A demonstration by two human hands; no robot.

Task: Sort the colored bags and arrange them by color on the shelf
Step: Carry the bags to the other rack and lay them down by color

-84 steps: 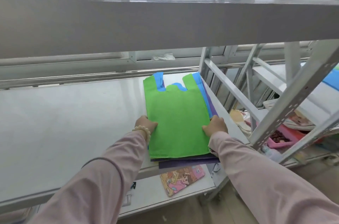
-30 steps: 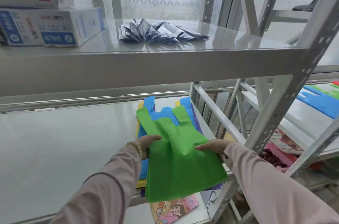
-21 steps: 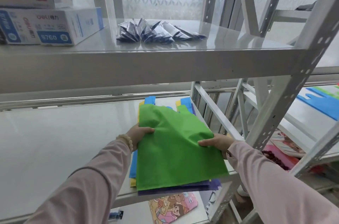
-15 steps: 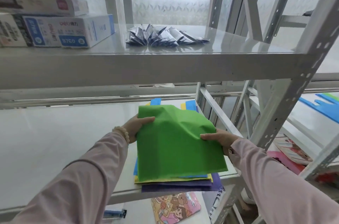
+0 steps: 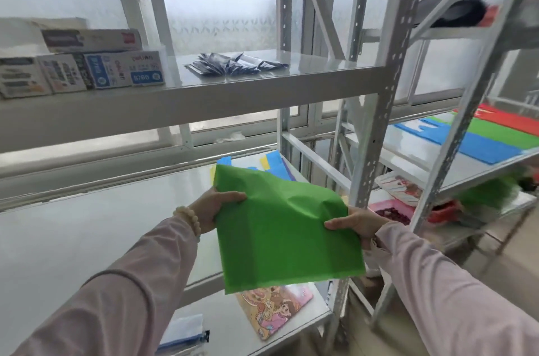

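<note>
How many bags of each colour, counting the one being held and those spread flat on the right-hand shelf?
Green: 2, the held green bag and the shelf green bag
Blue: 1, the blue bag
Red: 1, the red bag
Total: 4, if each patch is one bag

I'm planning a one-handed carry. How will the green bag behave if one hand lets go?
Probably floppy: the green bag creases between the left hand and right hand. Likely light, since pinches at its edges hold it up. Released on one side, it would probably droop.
</note>
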